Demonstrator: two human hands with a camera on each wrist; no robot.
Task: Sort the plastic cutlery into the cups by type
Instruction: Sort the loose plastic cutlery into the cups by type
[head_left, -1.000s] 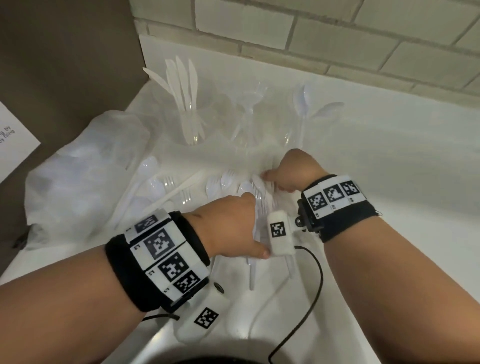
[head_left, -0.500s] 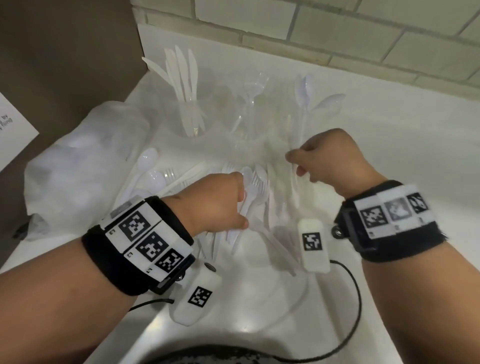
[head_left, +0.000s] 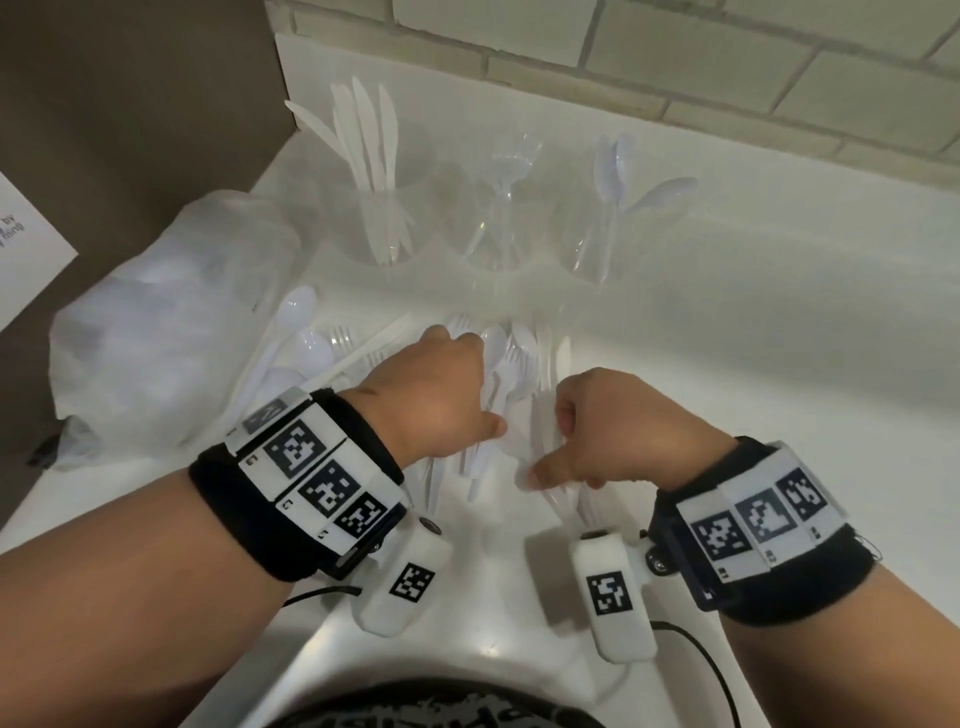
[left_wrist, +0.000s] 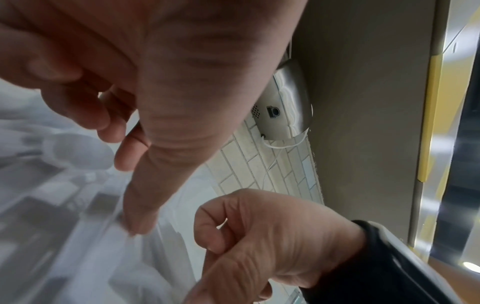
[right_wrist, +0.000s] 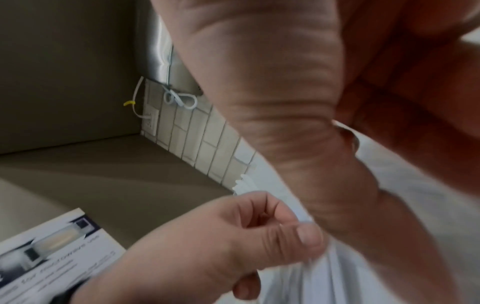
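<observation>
White plastic is everywhere in the head view: a loose pile of white plastic cutlery lies on the white counter, in front of three clear plastic cups, the left cup of knives, the middle cup of forks and the right cup of spoons. Half a second ago the right hand was raised near the spoon cup; now it is back down at the pile's near edge beside the left hand, so one drop seems done and another pick is starting, with much cutlery still unsorted. The left hand has stayed over the pile with fingers curled; whether it grips a piece I cannot tell. In the left wrist view the right hand's fingers are bent, thumb to forefinger, possibly on something thin and blurred. In the right wrist view the left hand's thumb presses against its curled forefinger, with blurred white handles just below.
</observation>
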